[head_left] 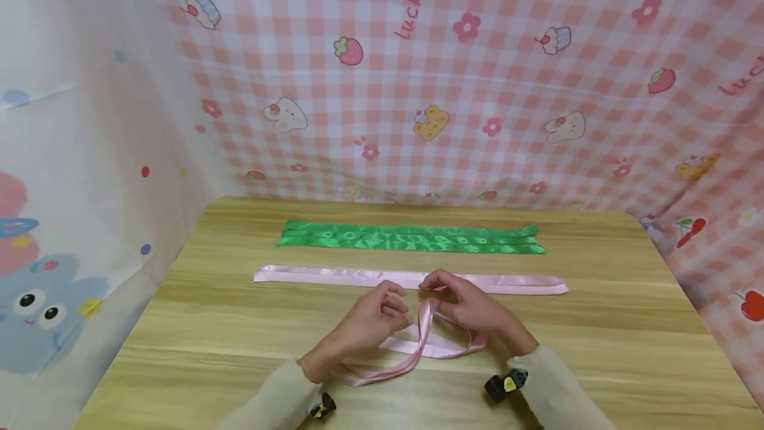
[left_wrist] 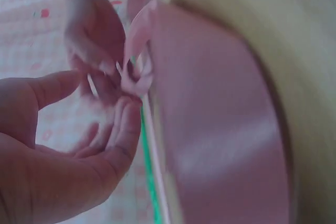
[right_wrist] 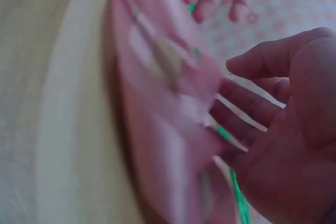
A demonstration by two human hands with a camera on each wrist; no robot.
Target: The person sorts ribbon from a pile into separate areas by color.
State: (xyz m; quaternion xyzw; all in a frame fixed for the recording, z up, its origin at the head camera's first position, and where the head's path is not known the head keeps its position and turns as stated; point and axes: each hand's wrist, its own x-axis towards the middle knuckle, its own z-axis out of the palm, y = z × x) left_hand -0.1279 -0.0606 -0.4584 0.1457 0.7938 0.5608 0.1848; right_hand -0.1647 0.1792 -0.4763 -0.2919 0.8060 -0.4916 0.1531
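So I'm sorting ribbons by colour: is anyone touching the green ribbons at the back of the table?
No, the green ribbons lie untouched near the table's far edge, while both hands work a pink ribbon nearer the person.

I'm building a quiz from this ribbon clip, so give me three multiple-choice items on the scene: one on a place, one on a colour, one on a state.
1. Where do the green ribbons lie?
A. beyond the flat pink ribbon, toward the cloth wall
B. under the hands
C. off the table

2. What colour is the looped ribbon at the hands?
A. green
B. pink
C. white

3. How does the looped ribbon lie?
A. flat and straight
B. rolled on a spool
C. crossed over itself, raised between both hands

Answers: 1 A, the head view shows them behind the flat pink ribbon. 2 B, it is pink in every view. 3 C, the left hand and right hand meet where it rises.
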